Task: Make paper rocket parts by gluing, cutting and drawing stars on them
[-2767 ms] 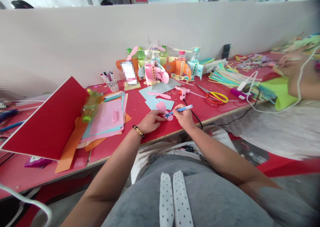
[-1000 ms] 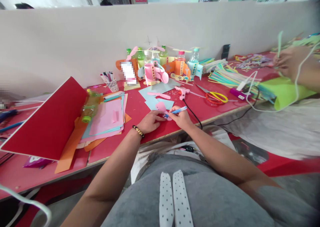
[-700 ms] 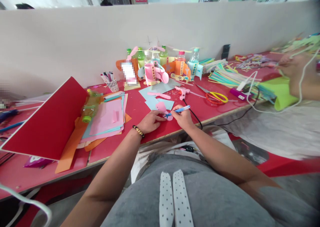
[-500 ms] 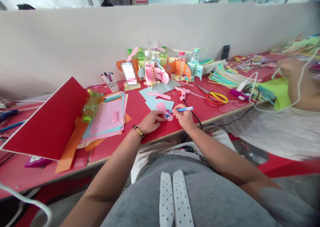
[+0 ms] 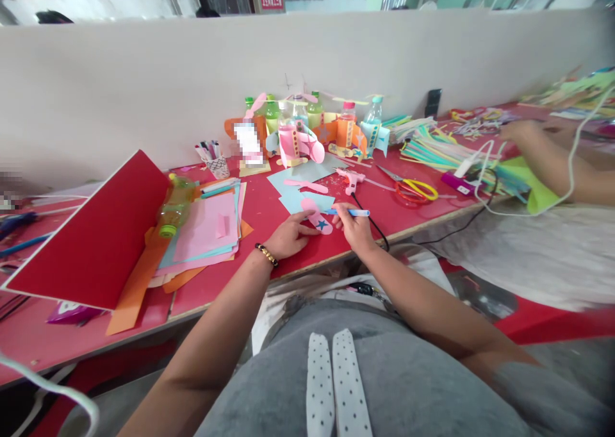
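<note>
A pink paper strip with rounded ends (image 5: 318,217) lies on the red table with a blue star on its near end. My left hand (image 5: 289,235), wearing a beaded bracelet, rests at the strip's left side, its fingers apart and fingertips on the paper. In my right hand (image 5: 354,227) is a blue-and-white pen (image 5: 354,213), gripped between thumb and fingers. The pen's tip points left, close to the strip's right edge; whether it touches cannot be made out. Just beyond are light blue paper sheets (image 5: 293,201) and a pink propeller-shaped piece (image 5: 307,185).
A pink glue gun (image 5: 351,179) and yellow-handled scissors (image 5: 419,188) lie beyond my right hand. Decorated bottles (image 5: 289,136) stand at the back. Left are stacked coloured papers (image 5: 202,229), a pen cup (image 5: 217,164) and a red board (image 5: 96,245). A co-worker's arm (image 5: 548,161) reaches in at right.
The pen has shifted slightly and lies flatter, its tip a little farther from the star. The pink strip shows more fully. The co-worker's hand has moved left.
</note>
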{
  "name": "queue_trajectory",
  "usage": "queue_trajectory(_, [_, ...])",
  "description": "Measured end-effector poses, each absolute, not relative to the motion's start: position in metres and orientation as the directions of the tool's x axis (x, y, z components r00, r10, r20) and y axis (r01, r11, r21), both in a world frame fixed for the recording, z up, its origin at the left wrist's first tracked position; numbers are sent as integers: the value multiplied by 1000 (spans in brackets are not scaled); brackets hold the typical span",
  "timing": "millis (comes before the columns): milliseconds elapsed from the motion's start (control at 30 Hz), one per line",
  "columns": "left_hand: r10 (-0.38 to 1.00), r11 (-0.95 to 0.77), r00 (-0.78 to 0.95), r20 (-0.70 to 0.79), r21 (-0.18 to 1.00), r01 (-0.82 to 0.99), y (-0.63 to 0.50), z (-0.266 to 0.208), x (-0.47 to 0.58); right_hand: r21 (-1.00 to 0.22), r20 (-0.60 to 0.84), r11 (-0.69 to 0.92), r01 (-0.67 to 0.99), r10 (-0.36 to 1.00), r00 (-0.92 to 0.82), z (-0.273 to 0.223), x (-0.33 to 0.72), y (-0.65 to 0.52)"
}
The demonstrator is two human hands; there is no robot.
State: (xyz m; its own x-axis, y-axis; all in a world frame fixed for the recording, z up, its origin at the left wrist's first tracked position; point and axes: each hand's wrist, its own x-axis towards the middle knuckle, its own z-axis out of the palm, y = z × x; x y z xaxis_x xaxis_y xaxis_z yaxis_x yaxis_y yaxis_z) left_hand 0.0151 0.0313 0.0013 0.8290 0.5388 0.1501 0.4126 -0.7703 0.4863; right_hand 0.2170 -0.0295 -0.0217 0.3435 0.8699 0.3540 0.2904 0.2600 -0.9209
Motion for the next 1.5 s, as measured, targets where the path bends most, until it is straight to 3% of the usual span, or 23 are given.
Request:
queue_trajectory(500, [540, -777, 832, 128, 455, 435, 30, 4, 16, -878, 356, 232, 417, 901, 248, -14, 215, -34])
queue_trajectory(1500, [537, -787, 835, 119, 429, 444, 31, 3, 18, -852, 364, 228, 471, 905, 219, -22, 217, -28])
